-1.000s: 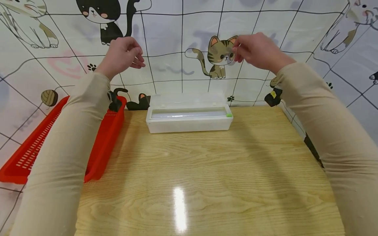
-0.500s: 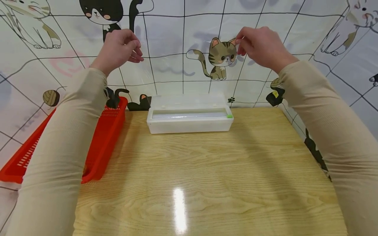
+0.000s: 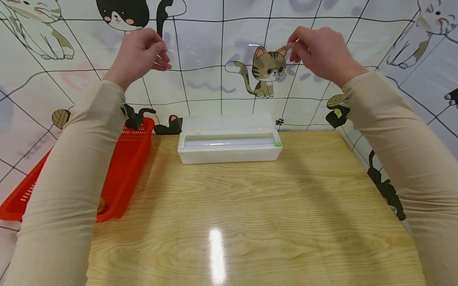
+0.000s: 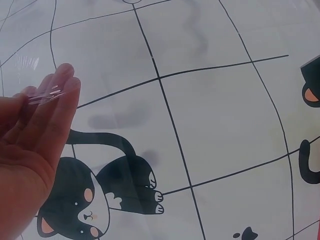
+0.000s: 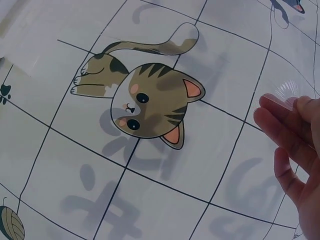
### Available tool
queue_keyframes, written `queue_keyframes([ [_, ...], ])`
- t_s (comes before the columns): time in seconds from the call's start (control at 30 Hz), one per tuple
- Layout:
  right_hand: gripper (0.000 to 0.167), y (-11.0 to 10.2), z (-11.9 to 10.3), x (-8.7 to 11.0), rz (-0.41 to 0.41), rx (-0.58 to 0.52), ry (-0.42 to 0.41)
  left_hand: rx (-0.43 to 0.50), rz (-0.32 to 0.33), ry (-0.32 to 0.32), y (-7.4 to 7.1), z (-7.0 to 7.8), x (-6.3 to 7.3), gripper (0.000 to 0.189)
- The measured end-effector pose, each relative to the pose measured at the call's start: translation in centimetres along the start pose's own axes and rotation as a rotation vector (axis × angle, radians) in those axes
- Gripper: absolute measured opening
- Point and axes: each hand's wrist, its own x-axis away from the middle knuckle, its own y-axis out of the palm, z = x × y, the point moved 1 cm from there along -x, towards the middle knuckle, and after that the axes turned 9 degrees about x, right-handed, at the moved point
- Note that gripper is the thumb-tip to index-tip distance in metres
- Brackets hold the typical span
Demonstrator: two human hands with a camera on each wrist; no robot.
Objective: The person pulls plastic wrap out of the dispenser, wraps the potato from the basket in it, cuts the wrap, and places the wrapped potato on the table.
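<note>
Both hands are raised in front of the wall, above and to either side of a white cling film dispenser (image 3: 230, 156). Between thumb and fingers my left hand (image 3: 140, 55) pinches clear cling film (image 4: 49, 95), which shows as shiny creases across the fingers in the left wrist view. My right hand (image 3: 322, 55) pinches the film too; fine creases fan out from its thumb in the right wrist view. The sheet between the hands is nearly invisible. Inside the dispenser lies a roll (image 3: 229, 142), with the lid (image 3: 227, 121) tipped back and a green slider (image 3: 277, 144) at the right end.
A red plastic basket (image 3: 137, 159) stands at the left, partly hidden behind the left sleeve, with a small orange thing (image 3: 101, 205) in it. The wooden table (image 3: 232, 202) meets a wall covering (image 3: 200, 85) printed with cats and grid lines, at the back and right.
Both hands have risen a little and drawn slightly apart, still pinching the film. The dispenser has stayed in place. More of the basket's inside shows beside the left sleeve.
</note>
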Motion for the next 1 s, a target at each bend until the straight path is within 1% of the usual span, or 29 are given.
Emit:
queue_keyframes([
  [0.17, 0.032, 0.2, -0.4, 0.5, 0.021, -0.037, 0.011, -0.004, 0.000, 0.002, -0.1, -0.1, 0.4, 0.014],
  [0.37, 0.033, 0.4, -0.7, 1.2, 0.040, -0.085, -0.007, -0.024, -0.006, 0.013, -0.1, -0.5, 1.2, 0.015],
  [0.53, 0.031, 0.2, -0.7, 2.0, 0.031, -0.102, -0.024, -0.088, -0.034, 0.049, 0.1, -0.6, 2.1, 0.024],
  [0.6, 0.029, 0.2, -0.7, 2.5, 0.047, -0.112, -0.041, -0.105, -0.043, 0.063, 0.2, -0.6, 2.4, 0.025],
  [0.73, 0.024, 0.0, -0.9, 3.6, 0.113, -0.155, -0.086, -0.098, -0.046, 0.087, 0.1, -0.6, 3.4, 0.020],
  [0.87, 0.019, 0.0, -1.4, 4.9, 0.167, -0.241, -0.108, -0.086, -0.066, 0.106, -0.1, -0.5, 4.6, 0.016],
  [1.0, 0.014, 0.0, -1.8, 6.0, 0.189, -0.325, -0.134, -0.080, -0.102, 0.115, 0.1, -0.7, 6.1, 0.015],
])
